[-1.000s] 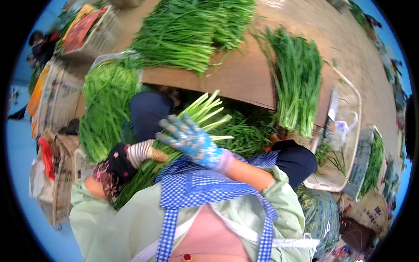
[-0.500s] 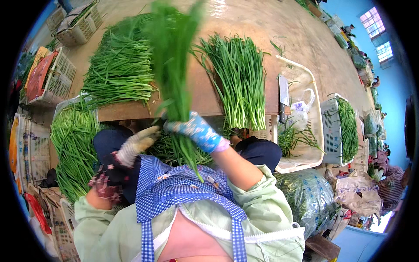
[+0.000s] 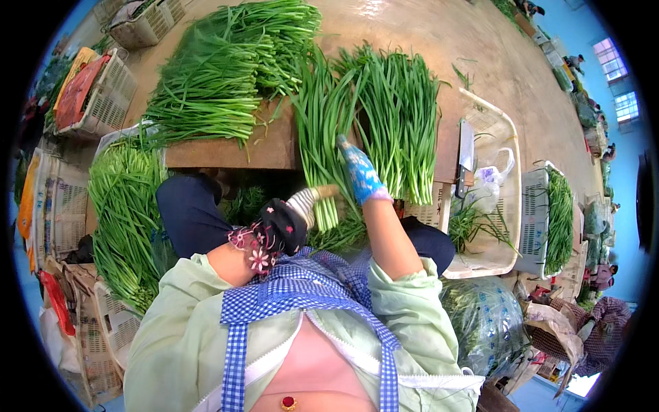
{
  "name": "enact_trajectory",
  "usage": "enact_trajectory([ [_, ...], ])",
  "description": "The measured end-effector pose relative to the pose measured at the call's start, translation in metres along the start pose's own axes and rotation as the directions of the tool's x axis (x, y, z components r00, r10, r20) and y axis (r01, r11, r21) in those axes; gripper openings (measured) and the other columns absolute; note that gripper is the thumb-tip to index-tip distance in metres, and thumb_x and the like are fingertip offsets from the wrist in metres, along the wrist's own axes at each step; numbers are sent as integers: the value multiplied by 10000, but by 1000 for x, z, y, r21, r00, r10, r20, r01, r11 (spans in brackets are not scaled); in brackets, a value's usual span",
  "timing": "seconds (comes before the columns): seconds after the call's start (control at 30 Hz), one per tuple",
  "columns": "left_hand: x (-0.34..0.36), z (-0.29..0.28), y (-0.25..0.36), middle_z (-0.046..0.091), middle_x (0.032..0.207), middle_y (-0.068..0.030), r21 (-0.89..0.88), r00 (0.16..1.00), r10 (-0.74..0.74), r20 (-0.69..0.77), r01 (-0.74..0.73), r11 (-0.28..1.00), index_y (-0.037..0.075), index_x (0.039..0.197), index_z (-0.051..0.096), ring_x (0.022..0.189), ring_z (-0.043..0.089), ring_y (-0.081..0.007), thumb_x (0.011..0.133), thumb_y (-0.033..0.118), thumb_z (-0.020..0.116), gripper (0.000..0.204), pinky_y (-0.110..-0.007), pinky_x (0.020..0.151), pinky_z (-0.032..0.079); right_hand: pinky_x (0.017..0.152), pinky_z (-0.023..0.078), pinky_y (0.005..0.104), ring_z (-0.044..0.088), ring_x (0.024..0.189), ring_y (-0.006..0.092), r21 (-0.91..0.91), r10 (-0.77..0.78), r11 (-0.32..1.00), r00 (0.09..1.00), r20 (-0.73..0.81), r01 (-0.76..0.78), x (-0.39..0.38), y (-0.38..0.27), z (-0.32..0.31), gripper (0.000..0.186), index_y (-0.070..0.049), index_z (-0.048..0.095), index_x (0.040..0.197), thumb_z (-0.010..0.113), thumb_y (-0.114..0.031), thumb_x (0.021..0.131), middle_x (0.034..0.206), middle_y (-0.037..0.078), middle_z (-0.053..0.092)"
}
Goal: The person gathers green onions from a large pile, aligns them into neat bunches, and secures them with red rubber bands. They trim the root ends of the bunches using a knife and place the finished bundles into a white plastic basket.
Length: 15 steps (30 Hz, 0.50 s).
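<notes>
Vegetable workshop: stacked greens (image 3: pixel 206 103), plastic crates (image 3: pixel 534 226), people (image 3: pixel 604 276).

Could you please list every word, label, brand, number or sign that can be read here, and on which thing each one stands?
There is no text I can quote reliably:
White plastic bag in the pale crate: bluish-purple print, too small to read.
Large clear bag: blue marks, too unclear to read.
Knife: no lettering visible.

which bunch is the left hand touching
The narrow middle bunch on the board: the left hand crosses its stems, clear of the wide pile and right bunch.
</notes>
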<state>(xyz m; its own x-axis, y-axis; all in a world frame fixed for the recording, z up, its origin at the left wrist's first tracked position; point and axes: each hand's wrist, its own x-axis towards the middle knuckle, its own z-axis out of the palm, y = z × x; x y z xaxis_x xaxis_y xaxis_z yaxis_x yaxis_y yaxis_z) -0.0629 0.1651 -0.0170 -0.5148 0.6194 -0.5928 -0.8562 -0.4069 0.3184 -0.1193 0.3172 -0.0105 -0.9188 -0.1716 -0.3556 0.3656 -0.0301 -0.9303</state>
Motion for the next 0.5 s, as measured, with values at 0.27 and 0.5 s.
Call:
enact_trajectory([
  [0.27, 11, -7, -18, 650, 968, -95, -63, 989, 91, -115, -98, 993, 93, 1090, 586, 790, 627, -233, 836, 383, 635, 388, -404, 744, 527, 843, 444, 321, 570, 988, 259, -100, 23, 993, 918, -397, -68, -98, 58, 39, 658, -46, 267, 1409, 582, -271, 877, 1149, 216, 570],
  [0.5, 43, -40, -26, 643, 980, -80, 181, 998, 40, -43, -32, 983, 65, 1098, 576, 858, 608, -200, 866, 483, 548, 479, -354, 793, 496, 833, 455, 290, 562, 990, 204, 48, 172, 985, 954, -246, -166, -97, 46, 39, 692, 24, 350, 1351, 676, -251, 805, 1145, 160, 580],
])
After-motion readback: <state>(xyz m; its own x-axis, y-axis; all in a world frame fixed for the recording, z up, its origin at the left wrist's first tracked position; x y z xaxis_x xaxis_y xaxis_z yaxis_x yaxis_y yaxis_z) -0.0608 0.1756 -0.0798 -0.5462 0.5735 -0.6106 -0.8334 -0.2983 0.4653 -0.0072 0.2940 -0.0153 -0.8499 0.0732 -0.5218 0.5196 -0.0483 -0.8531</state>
